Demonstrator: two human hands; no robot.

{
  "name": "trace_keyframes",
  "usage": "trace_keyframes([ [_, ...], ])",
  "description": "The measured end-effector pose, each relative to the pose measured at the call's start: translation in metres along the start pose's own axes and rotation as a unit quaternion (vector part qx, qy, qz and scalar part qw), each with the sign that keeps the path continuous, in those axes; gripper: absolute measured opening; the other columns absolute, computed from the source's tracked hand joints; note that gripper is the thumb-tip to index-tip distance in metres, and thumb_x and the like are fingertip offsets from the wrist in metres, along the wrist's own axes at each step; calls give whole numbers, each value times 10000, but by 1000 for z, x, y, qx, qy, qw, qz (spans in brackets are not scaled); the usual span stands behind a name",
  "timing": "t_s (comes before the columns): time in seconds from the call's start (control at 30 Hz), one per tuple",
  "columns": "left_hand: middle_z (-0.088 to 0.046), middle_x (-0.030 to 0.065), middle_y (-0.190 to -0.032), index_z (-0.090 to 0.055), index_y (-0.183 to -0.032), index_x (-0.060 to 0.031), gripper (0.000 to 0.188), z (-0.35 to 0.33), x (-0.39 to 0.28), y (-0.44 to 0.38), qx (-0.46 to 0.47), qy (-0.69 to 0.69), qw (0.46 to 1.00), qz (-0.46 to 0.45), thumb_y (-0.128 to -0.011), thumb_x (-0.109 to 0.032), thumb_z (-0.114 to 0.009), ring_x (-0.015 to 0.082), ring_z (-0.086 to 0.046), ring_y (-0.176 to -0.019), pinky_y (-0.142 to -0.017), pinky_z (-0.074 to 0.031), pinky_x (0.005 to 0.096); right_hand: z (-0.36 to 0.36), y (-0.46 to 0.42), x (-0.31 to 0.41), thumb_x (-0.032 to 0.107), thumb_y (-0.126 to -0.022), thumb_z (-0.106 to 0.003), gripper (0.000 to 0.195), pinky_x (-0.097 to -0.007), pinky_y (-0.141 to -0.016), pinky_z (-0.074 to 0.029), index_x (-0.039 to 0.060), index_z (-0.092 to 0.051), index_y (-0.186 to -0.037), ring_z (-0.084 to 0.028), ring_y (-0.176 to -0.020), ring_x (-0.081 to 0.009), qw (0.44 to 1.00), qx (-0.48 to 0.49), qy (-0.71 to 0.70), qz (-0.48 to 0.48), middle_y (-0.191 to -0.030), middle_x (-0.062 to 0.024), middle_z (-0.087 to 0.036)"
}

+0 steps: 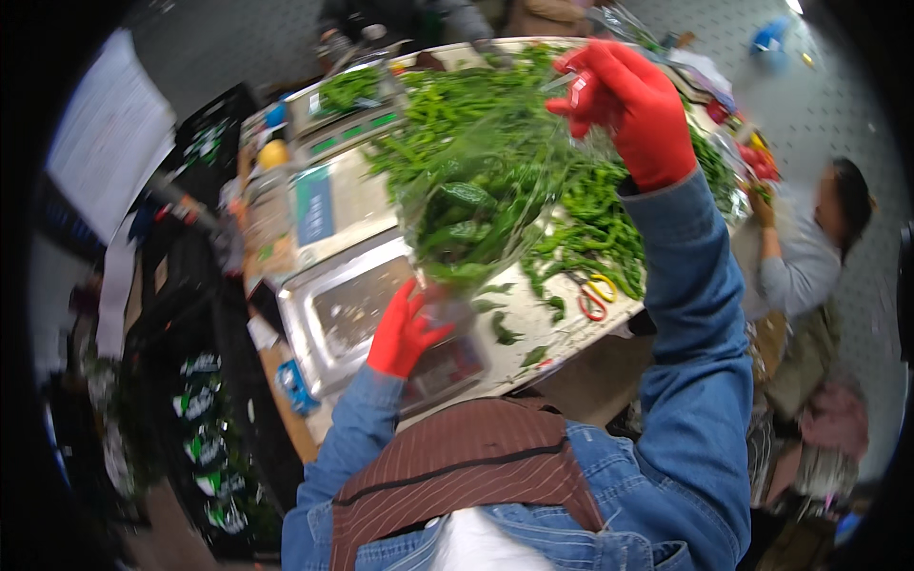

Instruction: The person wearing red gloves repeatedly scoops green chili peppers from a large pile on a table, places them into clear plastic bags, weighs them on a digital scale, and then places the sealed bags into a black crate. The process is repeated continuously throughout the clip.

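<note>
My right hand (628, 107), in a red glove, is raised over the far right part of the table and pinches the upper end of a transparent plastic bag (475, 207). Green peppers (468, 232) fill the lower part of the bag, which hangs tilted and motion-blurred. Below its bottom corner is my red-gloved left hand (407, 332), fingers spread; whether it touches the bag cannot be made out. Under the left hand sits a scale with a metal pan (343, 307). Loose long green peppers (593, 235) lie heaped on the table (571, 332).
Scissors (596, 296) with red and yellow handles lie near the front edge. A second scale (350, 132) carries green peppers. Black crates (214, 307) with bagged goods stand at left, beside hanging paper sheets (111, 135). A co-worker (800, 250) is at the right; others are at the far side.
</note>
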State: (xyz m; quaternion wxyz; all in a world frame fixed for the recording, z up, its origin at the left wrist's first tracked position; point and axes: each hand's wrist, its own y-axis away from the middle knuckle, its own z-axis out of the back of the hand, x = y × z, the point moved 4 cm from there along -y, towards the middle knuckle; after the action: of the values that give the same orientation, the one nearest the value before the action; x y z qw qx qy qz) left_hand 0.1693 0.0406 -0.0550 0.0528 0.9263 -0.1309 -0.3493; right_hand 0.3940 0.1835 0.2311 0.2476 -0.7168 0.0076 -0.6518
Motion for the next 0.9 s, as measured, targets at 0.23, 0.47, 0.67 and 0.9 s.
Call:
trace_keyframes([
  [0.23,-611,59,-1024,-493,-1232,-60,425,108,-94,62,-270,-257,925,-76,-839,-131,-636,140,-613,-813,-560,-488,233,-43,70,-144,222,-934,-488,321,-337,-647,-540,-64,-557,-1063,-639,-716,-219,973,36,-123,-192,-831,-140,-630],
  [0.47,-569,104,-1184,-484,-1253,-23,395,127,-150,184,-423,-388,759,-309,-869,-67,-567,169,-579,-995,-809,-454,275,38,141,-168,226,-921,-497,311,-272,-684,-511,1,-587,-1117,-634,-697,-193,961,-179,26,-209,-880,-145,-644],
  [0.67,-607,118,-1129,-535,-1205,-12,320,120,-130,191,-398,-408,770,-288,-907,-129,-547,182,-601,-972,-830,-465,278,66,155,-158,318,-968,-415,441,-298,-699,-532,-69,-531,-1146,-633,-767,-203,979,-166,6,-116,-931,-155,-645],
  [0.9,-606,112,-1115,-544,-1169,26,297,96,-125,175,-371,-396,774,-326,-874,-9,-557,172,-582,-1012,-888,-447,273,4,155,-157,298,-978,-393,402,-313,-879,-444,-33,-571,-1120,-609,-949,-204,988,61,112,-86,-1026,-137,-641],
])
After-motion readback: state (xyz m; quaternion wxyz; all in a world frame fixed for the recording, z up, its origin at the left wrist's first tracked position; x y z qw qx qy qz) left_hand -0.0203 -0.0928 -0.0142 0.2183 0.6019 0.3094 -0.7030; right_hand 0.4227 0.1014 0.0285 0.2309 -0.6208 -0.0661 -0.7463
